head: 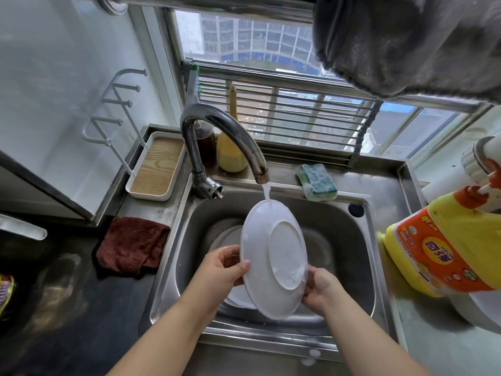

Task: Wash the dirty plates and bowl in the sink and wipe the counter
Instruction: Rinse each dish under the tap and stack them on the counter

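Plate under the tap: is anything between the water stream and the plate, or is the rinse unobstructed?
Nothing visible blocks it. The stream from the faucet falls straight onto the top rim of the white plate, held tilted over the sink by the left hand and right hand at its lower edges.

yellow detergent bottle (439, 245) with orange label parked at the right edge | wood-lined white tray (156, 166) set left of the tap, white peg rack (113, 109) rising from it | amber bottle (203, 143) and yellow bottle (230, 150) tucked behind the spout | grey towel (406, 42) hung up top right | window bars (284, 115) seen behind
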